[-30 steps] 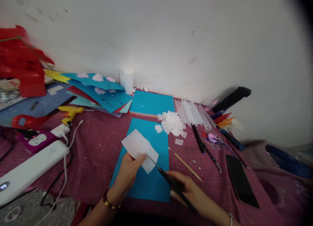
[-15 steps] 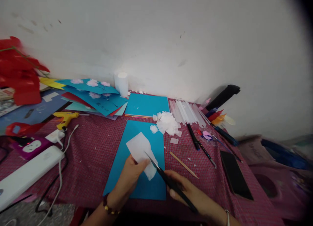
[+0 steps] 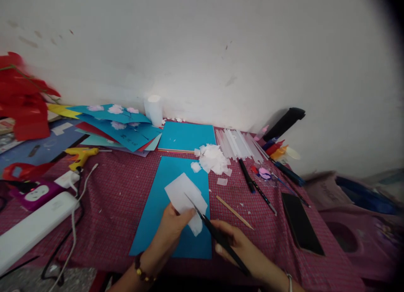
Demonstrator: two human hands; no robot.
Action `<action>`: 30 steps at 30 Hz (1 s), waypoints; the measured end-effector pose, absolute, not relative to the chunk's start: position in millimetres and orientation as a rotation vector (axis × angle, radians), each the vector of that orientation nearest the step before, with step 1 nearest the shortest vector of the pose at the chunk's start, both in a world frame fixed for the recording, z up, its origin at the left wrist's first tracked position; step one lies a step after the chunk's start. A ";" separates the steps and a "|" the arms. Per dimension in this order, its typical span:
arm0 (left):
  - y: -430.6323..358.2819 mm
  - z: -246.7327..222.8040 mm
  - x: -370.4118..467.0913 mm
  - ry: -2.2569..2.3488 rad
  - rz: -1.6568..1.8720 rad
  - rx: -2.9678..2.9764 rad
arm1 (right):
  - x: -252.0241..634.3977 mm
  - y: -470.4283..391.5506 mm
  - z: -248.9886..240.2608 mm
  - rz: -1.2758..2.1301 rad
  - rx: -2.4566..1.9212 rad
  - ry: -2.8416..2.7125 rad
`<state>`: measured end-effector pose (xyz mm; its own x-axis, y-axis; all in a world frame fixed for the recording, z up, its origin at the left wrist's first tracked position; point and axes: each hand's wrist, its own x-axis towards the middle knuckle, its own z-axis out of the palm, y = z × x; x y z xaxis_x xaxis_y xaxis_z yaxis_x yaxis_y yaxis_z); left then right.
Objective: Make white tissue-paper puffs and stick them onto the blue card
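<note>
My left hand (image 3: 173, 224) pinches a piece of white paper (image 3: 186, 191) between thumb and fingers, above a blue sheet (image 3: 151, 216) on the table. Black-handled scissors (image 3: 222, 241) are gripped in my right hand (image 3: 235, 239), their pointed blades lying across the paper near my left thumb. Whether the blades are apart is hard to make out. Just beyond the paper is a heap of white paper pieces (image 3: 213, 158), with one small white piece (image 3: 195, 167) on the blue sheet's upper right corner.
A wooden stick (image 3: 235, 213), a phone (image 3: 302, 224), pens and white glue sticks (image 3: 238, 144) lie to the right. A stack of blue sheets (image 3: 187, 135) sits at the back. On the left are a yellow glue gun (image 3: 81, 157), a power strip (image 3: 34, 231) and decorated blue cards (image 3: 126, 130).
The white paper's right part, beside the blades, has spread outward to the right. Both hands keep nearly the same place, while the whole view has shifted slightly.
</note>
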<state>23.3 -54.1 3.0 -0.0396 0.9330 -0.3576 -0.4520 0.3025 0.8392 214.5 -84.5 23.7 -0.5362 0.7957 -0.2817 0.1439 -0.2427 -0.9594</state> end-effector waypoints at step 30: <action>-24.6 19.5 26.5 0.879 1.157 0.407 | 229.7 -88.0 8.4 1.710 -1.150 -1.452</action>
<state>26.5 -24.6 19.5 0.1300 0.9126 -0.3876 -0.6179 0.3803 0.6882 229.7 -88.0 8.4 -0.4361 0.8710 -0.2263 0.0818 -0.2120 -0.9738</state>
